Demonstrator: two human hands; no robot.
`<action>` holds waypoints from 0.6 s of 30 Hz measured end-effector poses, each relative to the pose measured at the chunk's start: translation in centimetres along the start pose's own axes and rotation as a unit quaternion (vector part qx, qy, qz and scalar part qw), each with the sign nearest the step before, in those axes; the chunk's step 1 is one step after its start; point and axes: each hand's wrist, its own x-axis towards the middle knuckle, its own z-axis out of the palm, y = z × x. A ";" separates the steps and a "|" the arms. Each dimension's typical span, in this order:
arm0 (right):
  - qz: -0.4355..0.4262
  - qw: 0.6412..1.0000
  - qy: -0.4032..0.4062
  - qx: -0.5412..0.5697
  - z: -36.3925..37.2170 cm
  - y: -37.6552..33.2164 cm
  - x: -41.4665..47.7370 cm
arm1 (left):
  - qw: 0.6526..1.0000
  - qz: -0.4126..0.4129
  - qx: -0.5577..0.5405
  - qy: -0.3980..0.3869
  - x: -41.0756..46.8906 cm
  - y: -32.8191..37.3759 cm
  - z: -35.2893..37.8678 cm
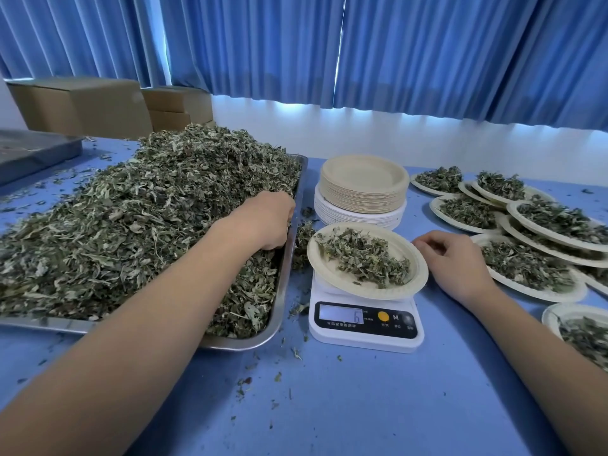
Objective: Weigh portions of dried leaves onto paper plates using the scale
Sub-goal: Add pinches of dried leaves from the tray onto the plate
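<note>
A big heap of dried leaves (148, 209) fills a steel tray (286, 291) on the left. My left hand (266, 222) is dug into the heap at the tray's right edge, fingers curled into the leaves and partly hidden. A white scale (365, 327) stands in the middle; its display reads 6. On it sits a paper plate (329, 274) with a small pile of leaves (365, 256). My right hand (450, 258) rests on the table just right of that plate, fingers loosely bent, holding nothing.
A stack of empty paper plates (362, 189) stands behind the scale. Several filled plates (533, 245) overlap along the right side. Cardboard boxes (82, 106) and a second steel tray (36, 153) sit at the back left. Leaf crumbs litter the blue table (362, 406).
</note>
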 end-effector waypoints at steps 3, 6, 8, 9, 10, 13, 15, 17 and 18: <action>-0.001 1.000 0.000 0.000 0.0 0.0 0.0 | 1.000 0.003 0.009 0.014 -0.1 0.0 0.1; -0.003 1.000 0.001 -0.003 0.0 0.0 0.0 | 0.999 0.004 0.018 0.031 -0.1 -0.1 0.2; -0.003 1.000 0.002 0.002 -0.1 0.0 0.0 | 0.999 -0.004 0.022 0.038 -0.2 -0.2 0.1; -0.002 1.000 0.001 0.004 -0.1 0.0 0.1 | 0.999 -0.009 0.022 0.049 -0.3 -0.3 -0.1; -0.002 1.000 0.001 0.003 -0.1 0.0 0.1 | 0.998 -0.013 0.019 0.066 -0.3 -0.5 -0.3; -0.002 1.000 0.002 -0.001 -0.1 0.0 0.1 | 0.993 -0.010 0.026 0.114 -0.4 -0.6 -0.8; -0.002 1.000 0.004 -0.003 -0.1 0.0 0.1 | 0.993 -0.004 0.042 0.113 -0.5 -0.4 -0.9; 0.001 1.000 0.003 -0.001 -0.1 0.0 0.1 | 0.992 0.001 0.034 0.121 -0.5 -0.1 -1.1; 0.002 1.000 0.002 0.002 -0.2 0.0 0.0 | 0.991 0.005 0.021 0.135 -0.5 0.1 -1.3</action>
